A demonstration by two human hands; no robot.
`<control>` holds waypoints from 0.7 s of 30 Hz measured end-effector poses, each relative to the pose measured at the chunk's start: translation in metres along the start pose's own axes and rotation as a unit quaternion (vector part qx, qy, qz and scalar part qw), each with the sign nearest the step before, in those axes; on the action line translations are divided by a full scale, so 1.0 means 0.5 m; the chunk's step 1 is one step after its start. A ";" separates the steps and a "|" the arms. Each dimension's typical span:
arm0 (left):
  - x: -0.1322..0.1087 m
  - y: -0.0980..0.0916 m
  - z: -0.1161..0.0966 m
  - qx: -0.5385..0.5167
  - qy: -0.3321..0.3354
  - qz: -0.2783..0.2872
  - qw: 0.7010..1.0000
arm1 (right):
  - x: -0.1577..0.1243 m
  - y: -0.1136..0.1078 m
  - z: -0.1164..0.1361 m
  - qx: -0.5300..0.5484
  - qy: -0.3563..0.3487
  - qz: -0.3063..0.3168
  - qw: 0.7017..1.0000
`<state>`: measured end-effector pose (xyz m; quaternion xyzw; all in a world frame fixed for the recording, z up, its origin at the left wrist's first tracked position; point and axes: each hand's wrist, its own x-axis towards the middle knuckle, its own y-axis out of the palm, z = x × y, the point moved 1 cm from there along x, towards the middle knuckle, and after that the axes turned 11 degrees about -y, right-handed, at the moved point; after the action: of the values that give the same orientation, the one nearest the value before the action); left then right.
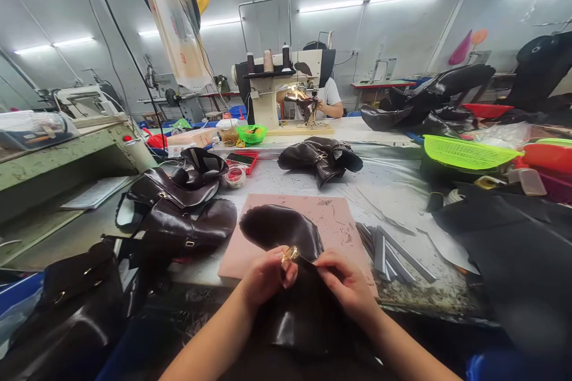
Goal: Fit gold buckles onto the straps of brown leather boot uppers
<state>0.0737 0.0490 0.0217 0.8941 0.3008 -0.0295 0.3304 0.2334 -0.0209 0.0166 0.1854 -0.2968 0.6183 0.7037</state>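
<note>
Both forearms come up from the bottom edge of the frame and meet just below centre over a dark brown boot upper point(281, 229). Its rounded end lies on the pink mat point(344, 214), and its lower half hangs off the bench edge toward me. My left hand point(264, 278) pinches a gold buckle point(289, 255) between thumb and forefinger, with the other fingers curled under. My right hand point(349, 286) has its fingertips pressed together on the thin strap point(308, 262) that runs from the buckle. I cannot tell whether the strap end sits inside the buckle, because the fingers hide it.

To do this well, I judge the buckle should stay flat and face up. The strap should stay untwisted, with the right fingers gripping close to the metal so the strap does not bend. Letting the mat carry the upper's weight should stop the leather dragging. The glossy surface looks easy to mark, so pads are better than nails.

At centre left lies a pile of uppers point(179, 214), and another upper point(319, 158) sits above centre. Grey strips point(386, 250) lie just right of the mat. At top centre a co-worker point(330, 98) sits behind a sewing machine point(286, 80).
</note>
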 end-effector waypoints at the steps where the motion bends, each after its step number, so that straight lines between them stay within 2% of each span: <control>1: -0.001 -0.002 0.001 0.003 -0.001 -0.001 1.000 | -0.001 0.002 0.000 -0.001 -0.007 0.002 1.000; 7: -0.003 -0.007 0.005 0.076 -0.039 -0.013 0.996 | -0.005 0.013 0.001 -0.043 0.003 -0.005 0.999; 10: -0.007 0.008 -0.002 0.166 -0.075 -0.033 0.983 | 0.000 0.013 0.015 -0.035 0.002 0.032 0.999; 14: -0.022 0.037 -0.013 0.301 -0.073 -0.094 0.946 | 0.008 0.015 0.043 -0.066 0.000 0.111 0.992; 17: -0.036 0.053 -0.017 0.408 -0.041 -0.148 0.900 | 0.013 0.018 0.065 -0.140 -0.018 0.111 0.984; 19: -0.043 0.061 -0.020 0.444 -0.045 -0.140 0.884 | 0.018 0.020 0.082 -0.140 -0.026 0.123 0.982; 21: -0.051 0.068 -0.024 0.481 -0.043 -0.105 0.869 | 0.025 0.021 0.101 -0.080 -0.020 0.176 0.981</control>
<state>0.0702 0.0226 0.0571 0.9033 0.3274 -0.2433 -0.1329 0.2143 -0.0414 0.0618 0.0854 -0.3872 0.7028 0.5906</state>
